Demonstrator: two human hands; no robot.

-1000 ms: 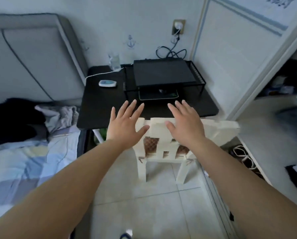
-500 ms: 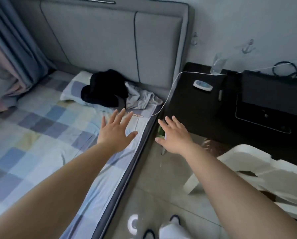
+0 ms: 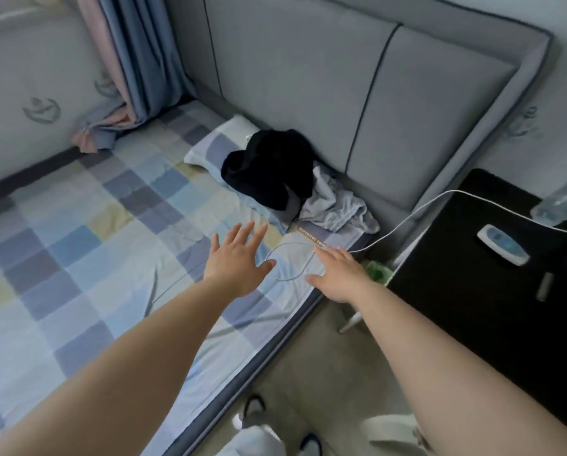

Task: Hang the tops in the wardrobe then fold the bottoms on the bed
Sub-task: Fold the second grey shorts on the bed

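Since the earlier frame, the view had swung left onto the checked bedsheet (image 3: 78,245). Left hand (image 3: 237,263) and right hand (image 3: 339,274) hovered spread flat, holding nothing. The crumpled black garment (image 3: 269,172) and pale grey garment (image 3: 338,205) lay up-frame by the headboard, roughly midway between both hands.

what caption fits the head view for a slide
Both open hands, left hand and right hand, reach toward black garment and grey garment on the bed.
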